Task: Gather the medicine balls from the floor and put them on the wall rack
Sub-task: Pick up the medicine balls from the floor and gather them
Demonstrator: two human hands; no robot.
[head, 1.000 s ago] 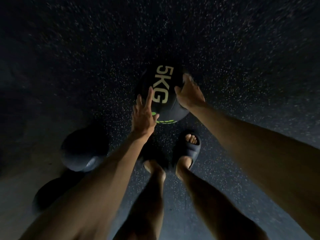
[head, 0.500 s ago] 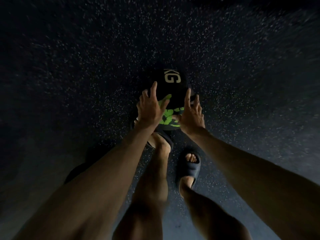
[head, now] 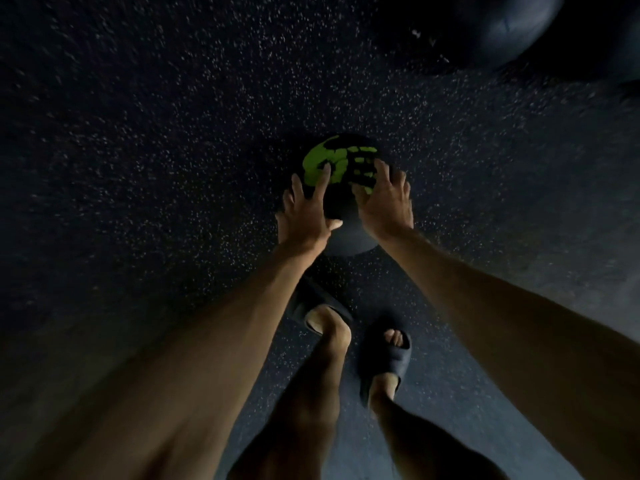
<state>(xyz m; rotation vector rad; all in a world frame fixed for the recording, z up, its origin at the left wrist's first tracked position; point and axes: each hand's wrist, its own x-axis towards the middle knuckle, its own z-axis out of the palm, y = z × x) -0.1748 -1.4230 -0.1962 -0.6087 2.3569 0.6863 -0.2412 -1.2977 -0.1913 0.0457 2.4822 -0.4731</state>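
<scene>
A black medicine ball [head: 341,161] with a green handprint on top rests on the dark speckled floor in front of my feet. My left hand [head: 304,216] presses against its left side, fingers spread and thumb across the near face. My right hand [head: 386,206] clasps its right side, fingertips on the green print. A second dark ball [head: 512,26] lies at the top right, partly cut off by the frame edge. No wall rack shows in this view.
My feet in dark slippers [head: 388,358] stand just behind the ball, the left foot [head: 322,317] ahead of the right. Speckled rubber floor [head: 173,150] spreads out on all sides. The light is very dim.
The ball has rolled away from me: the 5KG lettering turned out of sight and the green handprint came up. Both hands followed and closed on its sides. The two balls at left left the view.
</scene>
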